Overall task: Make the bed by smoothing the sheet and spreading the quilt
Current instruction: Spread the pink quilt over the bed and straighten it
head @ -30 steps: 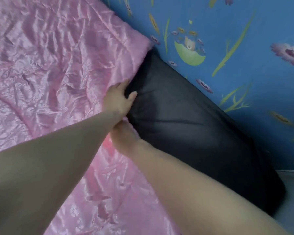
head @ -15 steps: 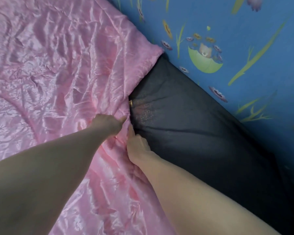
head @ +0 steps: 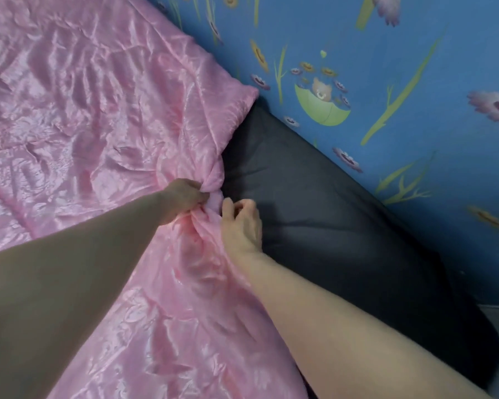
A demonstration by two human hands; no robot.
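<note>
Left hand (head: 183, 198) is right on the edge of the pink satin quilt (head: 92, 116), fingers curled tight round a bunched knot of fabric, with creases fanning out from the grip across the shiny surface. The quilt covers the whole left side of the bed and runs out of frame at the top, left and bottom, so its full spread is cut off. Right hand (head: 242, 223) sits just beside that bunch, thumb against the pink edge and fingers curled inward over the black fabric (head: 343, 226). Its palm faces away, so I cannot tell whether it has any cloth pinched. That black fabric lies along the blue flowered wall (head: 415, 47), rounded at its near right corner; whether it is a pillow or a covered mattress is hard to make out. Both forearms fill the lower frame and hide the quilt beneath them.
</note>
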